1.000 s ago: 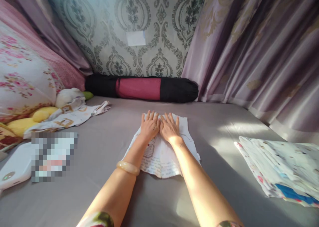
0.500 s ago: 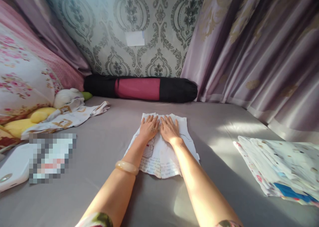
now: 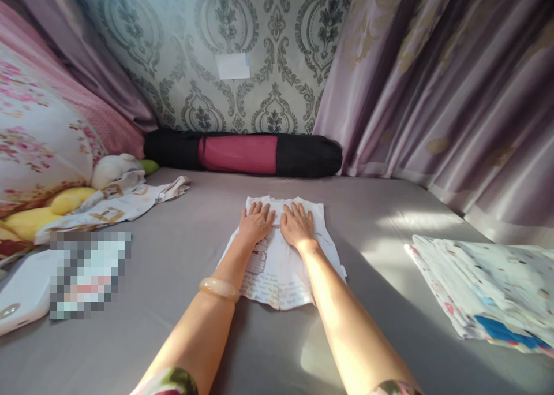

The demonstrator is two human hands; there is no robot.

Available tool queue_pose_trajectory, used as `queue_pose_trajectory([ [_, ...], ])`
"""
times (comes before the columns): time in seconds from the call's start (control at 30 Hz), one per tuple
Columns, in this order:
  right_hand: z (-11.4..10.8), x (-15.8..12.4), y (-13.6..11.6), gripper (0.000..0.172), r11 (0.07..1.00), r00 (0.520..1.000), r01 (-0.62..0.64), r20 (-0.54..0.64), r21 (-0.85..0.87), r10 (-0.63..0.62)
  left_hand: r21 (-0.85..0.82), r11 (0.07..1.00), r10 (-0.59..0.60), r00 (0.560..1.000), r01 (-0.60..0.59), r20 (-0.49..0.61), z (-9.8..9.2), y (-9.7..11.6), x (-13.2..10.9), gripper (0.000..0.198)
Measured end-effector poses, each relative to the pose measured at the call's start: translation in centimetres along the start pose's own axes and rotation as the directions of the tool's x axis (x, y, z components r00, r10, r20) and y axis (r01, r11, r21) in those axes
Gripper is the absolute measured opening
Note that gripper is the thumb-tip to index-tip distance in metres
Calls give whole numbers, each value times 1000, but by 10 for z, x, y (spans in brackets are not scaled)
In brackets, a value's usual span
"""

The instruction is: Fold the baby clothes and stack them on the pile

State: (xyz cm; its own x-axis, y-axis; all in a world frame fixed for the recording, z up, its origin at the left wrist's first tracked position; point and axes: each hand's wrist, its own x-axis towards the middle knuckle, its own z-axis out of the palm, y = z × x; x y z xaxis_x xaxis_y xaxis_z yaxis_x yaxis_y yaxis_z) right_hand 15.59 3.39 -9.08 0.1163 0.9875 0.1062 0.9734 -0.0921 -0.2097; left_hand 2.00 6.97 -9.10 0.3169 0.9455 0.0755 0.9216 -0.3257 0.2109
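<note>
A small white printed cloth (image 3: 277, 274) lies flat on the grey bed sheet (image 3: 173, 268) in front of me. My left hand (image 3: 255, 223) rests palm down on its upper left part, fingers stretched out. My right hand (image 3: 296, 226) lies flat beside it on the upper right part, fingers spread. The two hands are a little apart. A pale bangle (image 3: 219, 289) sits on my left wrist.
A stack of folded printed cloths (image 3: 485, 291) lies at the right. A crumpled cloth (image 3: 125, 201), soft toys (image 3: 69, 201) and a floral pillow (image 3: 38, 146) are at the left. A black and pink roll (image 3: 242, 153) lies against the wall; curtains (image 3: 433, 83) hang at the right.
Both hands have slid a little towards me down the cloth and parted slightly; the cloth's far edge now shows beyond the fingertips.
</note>
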Motion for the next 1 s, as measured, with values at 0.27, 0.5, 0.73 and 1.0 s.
queue_pose_trajectory([
  [0.27,1,1,10,55,987,986,-158,-48,-16,157,31,995,-93,995,94,-30,2,-9,3,56],
  [0.5,0,3,11,54,987,987,-158,-3,13,158,22,996,-80,996,81,-24,3,-12,3,54],
  [0.73,-7,6,28,57,964,954,-266,-136,21,266,-1,997,-71,980,72,-183,-5,-9,2,54],
  [1.0,0,1,35,58,957,954,-289,-81,-14,287,10,999,-50,997,50,-56,8,-17,1,52],
])
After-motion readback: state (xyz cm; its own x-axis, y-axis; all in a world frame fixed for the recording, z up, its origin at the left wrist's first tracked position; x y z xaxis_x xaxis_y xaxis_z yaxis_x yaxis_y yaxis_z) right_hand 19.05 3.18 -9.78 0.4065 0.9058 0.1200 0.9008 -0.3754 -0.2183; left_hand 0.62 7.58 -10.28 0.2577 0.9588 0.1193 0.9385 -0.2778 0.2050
